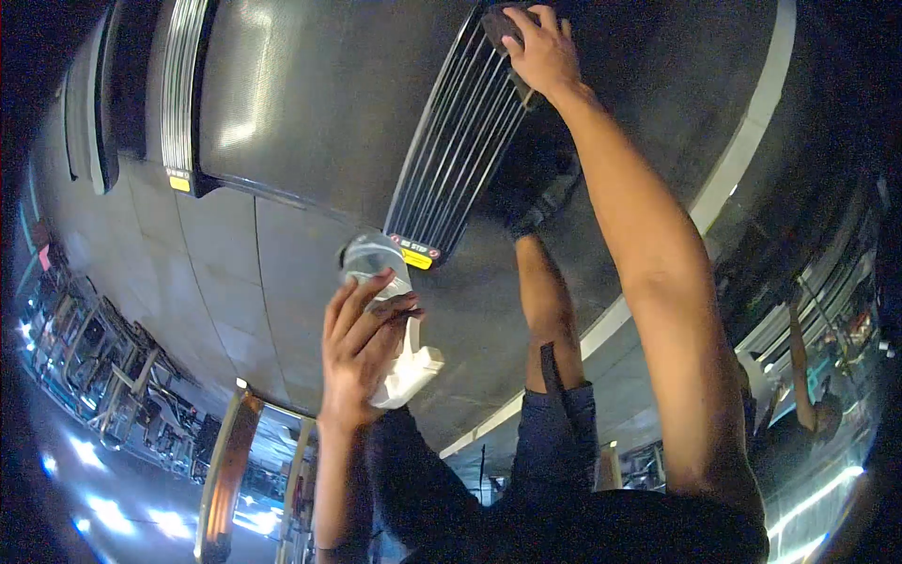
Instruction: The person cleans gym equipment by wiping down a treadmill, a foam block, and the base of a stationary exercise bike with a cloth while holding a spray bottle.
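My left hand [357, 348] grips a spray bottle [376, 258] with a clear body and a white trigger head [411, 368]. The bottle's clear end points up and away from me, with the head nearer my body. At the top of the view, my right hand [545, 52] presses a dark pad [501, 30] onto the ribbed side rail [460, 141] of a treadmill. Whether the pad is a folded cloth or a sponge I cannot tell. A yellow label [416, 258] marks the rail's near end, close to the bottle.
The treadmill belt [310, 103] lies left of the rail, with another ribbed rail [181, 85] beyond it. My foot [545, 202] stands beside the near rail. A pale strip [742, 141] crosses the floor on the right. Gym equipment [141, 385] fills the lower left; a mirror [827, 376] is at right.
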### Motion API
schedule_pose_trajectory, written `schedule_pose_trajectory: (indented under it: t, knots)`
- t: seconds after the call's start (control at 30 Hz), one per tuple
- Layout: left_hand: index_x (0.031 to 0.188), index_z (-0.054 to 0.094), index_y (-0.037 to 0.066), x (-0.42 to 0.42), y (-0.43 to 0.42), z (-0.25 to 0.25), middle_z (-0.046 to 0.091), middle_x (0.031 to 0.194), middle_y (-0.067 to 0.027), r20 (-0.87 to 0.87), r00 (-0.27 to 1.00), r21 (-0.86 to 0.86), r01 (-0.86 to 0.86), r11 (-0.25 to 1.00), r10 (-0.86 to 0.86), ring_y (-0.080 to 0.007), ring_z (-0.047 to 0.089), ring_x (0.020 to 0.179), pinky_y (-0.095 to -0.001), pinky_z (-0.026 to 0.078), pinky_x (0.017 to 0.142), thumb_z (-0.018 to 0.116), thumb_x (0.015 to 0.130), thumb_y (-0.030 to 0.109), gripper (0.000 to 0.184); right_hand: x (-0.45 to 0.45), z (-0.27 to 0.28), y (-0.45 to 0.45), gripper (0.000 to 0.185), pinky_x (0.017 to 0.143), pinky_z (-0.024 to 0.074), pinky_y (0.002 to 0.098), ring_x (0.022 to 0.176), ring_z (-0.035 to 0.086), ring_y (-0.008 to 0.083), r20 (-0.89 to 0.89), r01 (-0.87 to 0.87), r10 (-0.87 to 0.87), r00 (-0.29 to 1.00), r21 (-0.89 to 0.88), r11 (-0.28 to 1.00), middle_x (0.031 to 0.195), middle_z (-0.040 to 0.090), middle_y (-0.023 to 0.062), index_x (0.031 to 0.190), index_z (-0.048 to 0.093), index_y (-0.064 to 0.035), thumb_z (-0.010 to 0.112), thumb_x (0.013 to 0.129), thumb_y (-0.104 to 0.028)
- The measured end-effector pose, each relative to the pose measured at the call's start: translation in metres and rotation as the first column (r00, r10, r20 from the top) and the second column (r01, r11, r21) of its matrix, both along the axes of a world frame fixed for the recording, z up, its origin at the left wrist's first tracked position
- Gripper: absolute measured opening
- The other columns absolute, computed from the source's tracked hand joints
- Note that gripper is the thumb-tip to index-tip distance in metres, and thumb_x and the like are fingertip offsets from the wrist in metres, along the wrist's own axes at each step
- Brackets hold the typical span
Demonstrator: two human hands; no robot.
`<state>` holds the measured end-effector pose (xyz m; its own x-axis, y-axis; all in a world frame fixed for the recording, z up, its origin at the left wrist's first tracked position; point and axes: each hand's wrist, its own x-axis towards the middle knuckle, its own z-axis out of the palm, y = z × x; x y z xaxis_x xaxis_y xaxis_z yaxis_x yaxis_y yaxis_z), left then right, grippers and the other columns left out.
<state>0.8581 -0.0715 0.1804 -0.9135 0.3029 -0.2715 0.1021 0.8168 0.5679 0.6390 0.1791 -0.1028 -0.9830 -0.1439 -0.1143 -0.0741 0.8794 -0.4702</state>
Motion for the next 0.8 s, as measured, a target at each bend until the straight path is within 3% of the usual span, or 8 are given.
schedule_pose_trajectory:
  t: [0.07, 0.2, 0.33, 0.53, 0.6, 0.67, 0.77, 0.8]
  knots:
    - [0.093, 0.073, 0.009, 0.047, -0.014, -0.027, 0.072, 0.112, -0.0024, 0.019, 0.977, 0.024, -0.213, 0.977, 0.212, -0.0258, 0.059, 0.126, -0.0494, 0.043, 0.106, 0.077, 0.075, 0.011, 0.018, 0.013, -0.010, -0.008, 0.047, 0.102, 0.0440, 0.0519, 0.115, 0.050, 0.0436, -0.049, 0.036, -0.034, 0.998, 0.032, 0.999, 0.135, 0.046, 0.0172, 0.137, 0.055, -0.0127, 0.066, 0.093, -0.022]
    - [0.096, 0.070, 0.005, 0.130, -0.074, -0.076, 0.070, 0.115, -0.0067, 0.043, 0.992, 0.017, -0.121, 0.993, 0.120, -0.0289, 0.059, 0.124, -0.0517, 0.040, 0.106, 0.076, 0.072, 0.010, 0.025, 0.053, -0.016, -0.030, 0.036, 0.096, 0.0496, 0.0475, 0.111, 0.057, 0.0397, -0.200, 0.101, -0.095, 0.975, 0.022, 0.995, 0.122, 0.053, 0.0152, 0.126, 0.063, -0.0175, 0.068, 0.091, -0.028]
    - [0.096, 0.069, 0.004, 0.185, -0.137, -0.099, 0.067, 0.119, -0.0090, 0.126, 0.981, 0.025, -0.152, 0.988, 0.147, -0.0326, 0.057, 0.125, -0.0534, 0.039, 0.106, 0.078, 0.069, 0.016, 0.031, 0.107, -0.022, -0.073, 0.037, 0.096, 0.0491, 0.0491, 0.112, 0.057, 0.0406, -0.233, 0.148, -0.130, 0.964, 0.061, 0.987, 0.125, 0.051, 0.0143, 0.128, 0.062, -0.0192, 0.066, 0.092, -0.028]
    - [0.097, 0.070, 0.005, 0.257, -0.176, -0.104, 0.063, 0.125, -0.0110, 0.284, 0.952, 0.063, -0.134, 0.989, 0.111, -0.0334, 0.051, 0.130, -0.0555, 0.035, 0.109, 0.079, 0.064, 0.018, 0.036, 0.239, -0.002, -0.128, 0.036, 0.078, 0.0561, 0.0510, 0.094, 0.064, 0.0438, 0.049, 0.086, -0.087, 0.995, 0.004, 0.996, 0.117, 0.053, 0.0210, 0.121, 0.063, -0.0162, 0.069, 0.087, -0.024]
    - [0.097, 0.070, 0.005, 0.280, -0.184, -0.109, 0.062, 0.127, -0.0113, 0.316, 0.946, 0.052, -0.097, 0.994, 0.076, -0.0333, 0.048, 0.134, -0.0564, 0.031, 0.113, 0.079, 0.063, 0.018, 0.038, 0.287, 0.028, -0.154, 0.039, 0.081, 0.0562, 0.0489, 0.095, 0.066, 0.0417, 0.302, 0.026, -0.022, 0.953, -0.010, 1.000, 0.116, 0.053, 0.0168, 0.125, 0.063, -0.0161, 0.070, 0.087, -0.021]
    - [0.098, 0.070, 0.006, 0.299, -0.188, -0.109, 0.061, 0.129, -0.0113, 0.377, 0.924, 0.025, -0.079, 0.997, 0.064, -0.0332, 0.045, 0.137, -0.0572, 0.026, 0.116, 0.080, 0.061, 0.018, 0.040, 0.323, 0.022, -0.162, 0.038, 0.082, 0.0558, 0.0461, 0.097, 0.065, 0.0379, 0.368, -0.095, 0.106, 0.924, -0.050, 0.994, 0.114, 0.054, 0.0150, 0.122, 0.065, -0.0138, 0.071, 0.085, -0.019]
    - [0.101, 0.071, 0.008, 0.298, -0.183, -0.099, 0.053, 0.140, -0.0124, 0.431, 0.894, -0.027, -0.122, 0.992, 0.121, -0.0358, 0.033, 0.145, -0.0580, 0.019, 0.119, 0.082, 0.058, 0.018, 0.045, 0.315, 0.032, -0.162, 0.036, 0.087, 0.0538, 0.0429, 0.100, 0.063, 0.0347, 0.436, -0.166, 0.310, 0.845, -0.337, 0.927, 0.114, 0.054, 0.0145, 0.119, 0.067, -0.0103, 0.072, 0.085, -0.018]
    - [0.101, 0.071, 0.009, 0.298, -0.181, -0.099, 0.050, 0.144, -0.0132, 0.426, 0.895, -0.045, -0.127, 0.991, 0.134, -0.0367, 0.030, 0.147, -0.0584, 0.018, 0.120, 0.082, 0.058, 0.017, 0.045, 0.304, 0.034, -0.161, 0.036, 0.090, 0.0512, 0.0411, 0.103, 0.061, 0.0328, 0.438, -0.108, 0.246, 0.865, -0.315, 0.943, 0.110, 0.056, 0.0145, 0.118, 0.068, -0.0087, 0.073, 0.084, -0.019]
